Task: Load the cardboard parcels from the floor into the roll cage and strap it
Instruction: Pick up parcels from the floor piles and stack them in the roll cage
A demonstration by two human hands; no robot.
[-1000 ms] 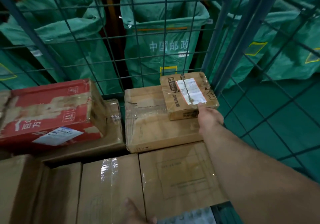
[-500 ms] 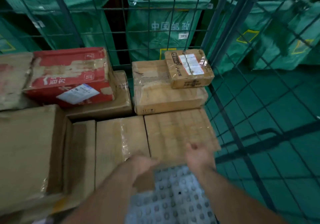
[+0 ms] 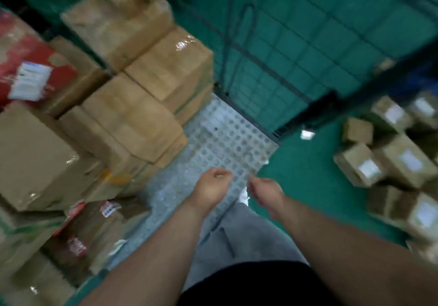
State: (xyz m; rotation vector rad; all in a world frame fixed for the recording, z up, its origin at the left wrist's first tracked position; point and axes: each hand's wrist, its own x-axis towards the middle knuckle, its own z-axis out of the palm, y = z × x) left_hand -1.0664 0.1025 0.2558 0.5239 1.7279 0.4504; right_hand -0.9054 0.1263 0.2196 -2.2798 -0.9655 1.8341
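Two hands, both bare of any load: the left hand (image 3: 213, 185) and the right hand (image 3: 265, 192) hang side by side, near but not touching, fingers loosely curled around nothing. They hover over the bare grey perforated floor plate (image 3: 225, 140) at the open front of the roll cage (image 3: 272, 57), whose one visible mesh side rises to the right.

Inside the cage, left of the hands, stacked cardboard parcels (image 3: 170, 61) fill the space. Motion blur makes the count rough: about eight brown ones, plus one red box (image 3: 28, 68) with a white label on top of the stack at the left.

Outside the cage on the green floor (image 3: 308, 175), well to the right, lies a loose heap of about seven small brown floor parcels (image 3: 358, 166), most with a white label. One white scrap (image 3: 307, 134) lies just beside the cage corner.

Half a second ago the view faced the back mesh and the green sacks behind it. Now it tips down and rightward, the floor heap has come into sight, and the hands have drawn back from the front boxes.
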